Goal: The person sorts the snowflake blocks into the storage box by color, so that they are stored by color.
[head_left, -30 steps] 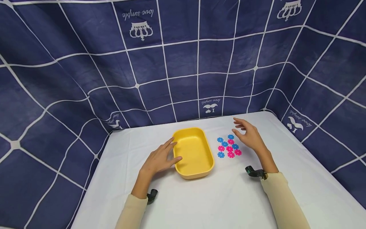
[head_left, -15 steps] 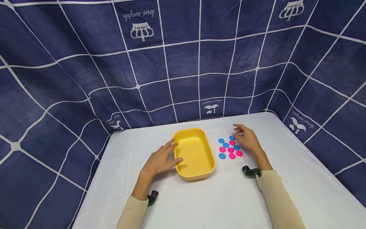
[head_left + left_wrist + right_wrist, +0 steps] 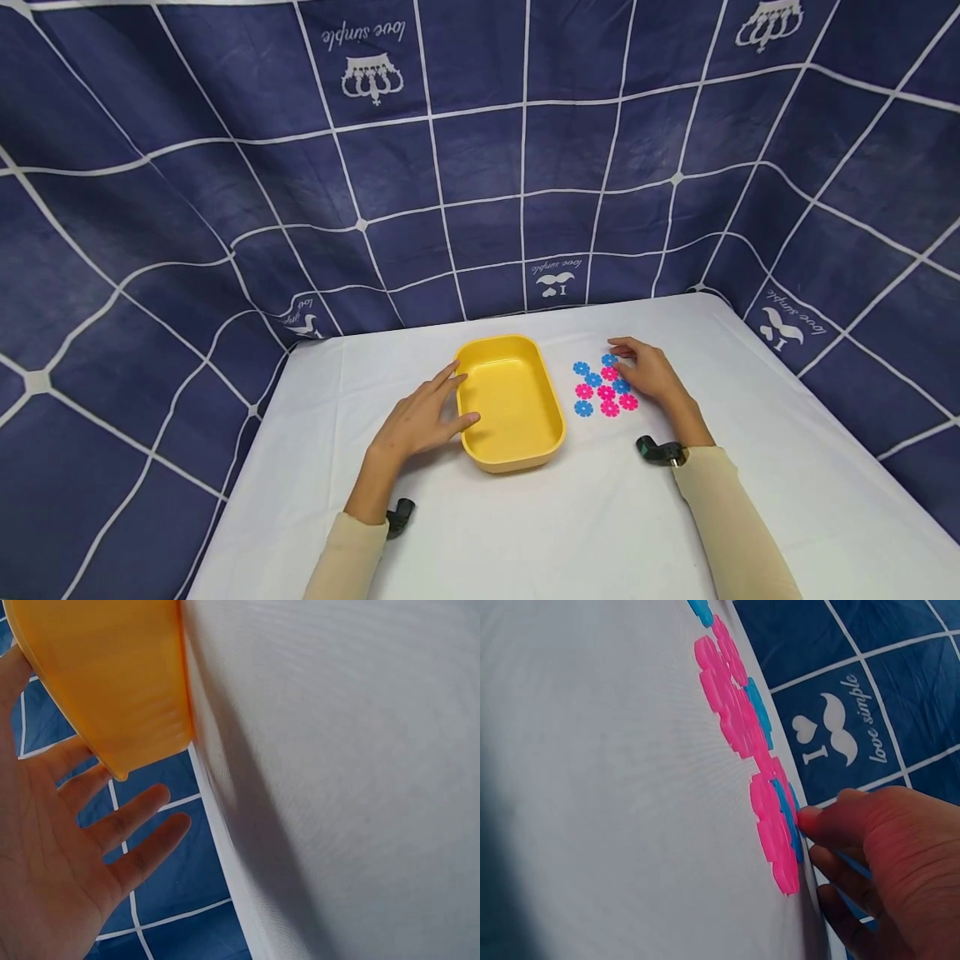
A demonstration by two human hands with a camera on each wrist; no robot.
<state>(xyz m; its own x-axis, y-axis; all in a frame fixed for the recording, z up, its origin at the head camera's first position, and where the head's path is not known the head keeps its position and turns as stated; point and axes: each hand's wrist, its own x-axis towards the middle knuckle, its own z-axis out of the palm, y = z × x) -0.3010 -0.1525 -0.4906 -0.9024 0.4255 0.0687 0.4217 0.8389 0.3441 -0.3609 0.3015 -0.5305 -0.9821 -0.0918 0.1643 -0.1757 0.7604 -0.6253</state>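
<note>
My left hand (image 3: 415, 419) lies along the left rim of a yellow plastic tray (image 3: 513, 408), fingers spread and extended. In the left wrist view, the fingers of my left hand (image 3: 82, 840) reach out beside the tray wall (image 3: 112, 675). My right hand (image 3: 651, 371) is at the far right of a group of flat, notched plastic snowflake discs, pink (image 3: 605, 392) and blue (image 3: 582, 408). Its thumb and fingers are bent with a gap between them, near the farthest blue disc (image 3: 609, 360). In the right wrist view, the thumb of my right hand (image 3: 900, 862) appears close to the pink discs (image 3: 772, 840).
A white cloth covers the table (image 3: 525, 533). Behind and at the sides hangs a dark blue curtain (image 3: 480, 158) with white grid lines. Each wrist carries a black camera mount, such as the right one (image 3: 660, 451).
My right hand has come down and left toward the discs, its thumb and fingers drawing nearer each other. The left hand stays at the tray.
</note>
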